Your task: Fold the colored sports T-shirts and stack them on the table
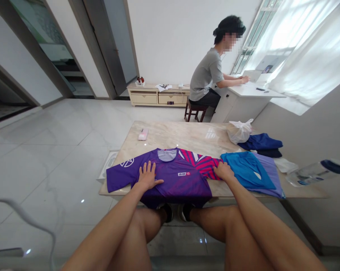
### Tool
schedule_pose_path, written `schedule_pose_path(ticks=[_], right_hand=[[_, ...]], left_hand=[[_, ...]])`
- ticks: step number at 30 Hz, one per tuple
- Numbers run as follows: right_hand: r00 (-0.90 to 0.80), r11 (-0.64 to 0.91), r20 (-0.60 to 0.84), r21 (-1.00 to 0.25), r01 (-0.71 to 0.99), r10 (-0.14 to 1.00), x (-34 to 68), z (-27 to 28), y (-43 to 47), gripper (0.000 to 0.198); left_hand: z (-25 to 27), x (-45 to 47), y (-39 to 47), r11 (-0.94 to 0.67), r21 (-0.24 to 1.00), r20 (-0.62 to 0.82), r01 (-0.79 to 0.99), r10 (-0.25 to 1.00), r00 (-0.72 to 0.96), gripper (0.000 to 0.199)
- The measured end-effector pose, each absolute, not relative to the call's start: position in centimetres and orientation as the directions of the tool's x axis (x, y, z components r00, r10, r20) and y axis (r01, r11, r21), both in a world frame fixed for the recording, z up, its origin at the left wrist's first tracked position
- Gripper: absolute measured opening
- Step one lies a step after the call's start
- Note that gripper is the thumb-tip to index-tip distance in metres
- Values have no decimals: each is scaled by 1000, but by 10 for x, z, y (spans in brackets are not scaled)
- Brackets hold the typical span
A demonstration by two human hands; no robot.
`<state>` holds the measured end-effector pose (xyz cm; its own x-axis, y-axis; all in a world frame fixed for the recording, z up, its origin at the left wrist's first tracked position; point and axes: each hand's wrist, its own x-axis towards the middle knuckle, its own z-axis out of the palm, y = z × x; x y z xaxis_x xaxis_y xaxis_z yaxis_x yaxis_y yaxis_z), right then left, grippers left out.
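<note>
A purple jersey (175, 184) lies spread on the marble-topped table (184, 131), its collar toward the far side and its lower part hanging over the near edge. One sleeve is plain purple with a white round emblem; the other has pink and white stripes. My left hand (147, 176) rests flat on the chest of the jersey, fingers spread. With my right hand (224, 171) I grip the end of the striped sleeve, fingers curled over the cuff. Just right of that cuff sits a folded blue garment (247, 171) on top of a lavender one (268, 173).
A white plastic bag (240, 131), folded dark blue clothes (260, 142) and a clear bottle (313, 174) stand at the table's right. A small pink box (143, 134) lies at the far left. Beyond, a person (208, 71) sits on a stool at a white desk (251, 89).
</note>
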<state>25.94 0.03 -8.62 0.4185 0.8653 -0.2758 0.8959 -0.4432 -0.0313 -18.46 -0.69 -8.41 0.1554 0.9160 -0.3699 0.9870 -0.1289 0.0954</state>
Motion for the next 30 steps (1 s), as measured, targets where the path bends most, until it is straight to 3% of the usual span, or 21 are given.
schedule_pose_path(ticks=[3, 9, 13, 16, 19, 23, 27, 30], right_hand=[[465, -491, -281, -23, 871, 839, 259, -89, -6, 67], [334, -365, -221, -118, 923, 916, 248, -93, -5, 59], [437, -494, -249, -256, 831, 864, 254, -96, -5, 63], [456, -563, -342, -356, 746, 821, 264, -97, -6, 42], [448, -560, -343, -405, 723, 826, 270, -96, -8, 18], [449, -550, -318, -466, 693, 835, 266, -86, -14, 26], [414, -578, -419, -701, 419, 808, 254, -72, -20, 23], [405, -589, -466, -764, 266, 787, 247, -65, -20, 18]], left_hand=[[-88, -177, -9, -176, 138, -428, 975, 877, 219, 133], [-92, -167, -9, -133, 142, -510, 981, 839, 188, 142], [-89, -158, -6, -117, 105, -537, 988, 829, 156, 144], [-87, -152, -6, -124, 90, -540, 988, 828, 153, 144], [-85, -148, -7, -149, 89, -535, 985, 827, 174, 145], [-82, -147, -6, -162, 94, -530, 982, 827, 187, 145], [-81, -149, -6, -173, 112, -512, 979, 834, 206, 146], [-79, -154, -8, -176, 136, -430, 975, 876, 218, 133]])
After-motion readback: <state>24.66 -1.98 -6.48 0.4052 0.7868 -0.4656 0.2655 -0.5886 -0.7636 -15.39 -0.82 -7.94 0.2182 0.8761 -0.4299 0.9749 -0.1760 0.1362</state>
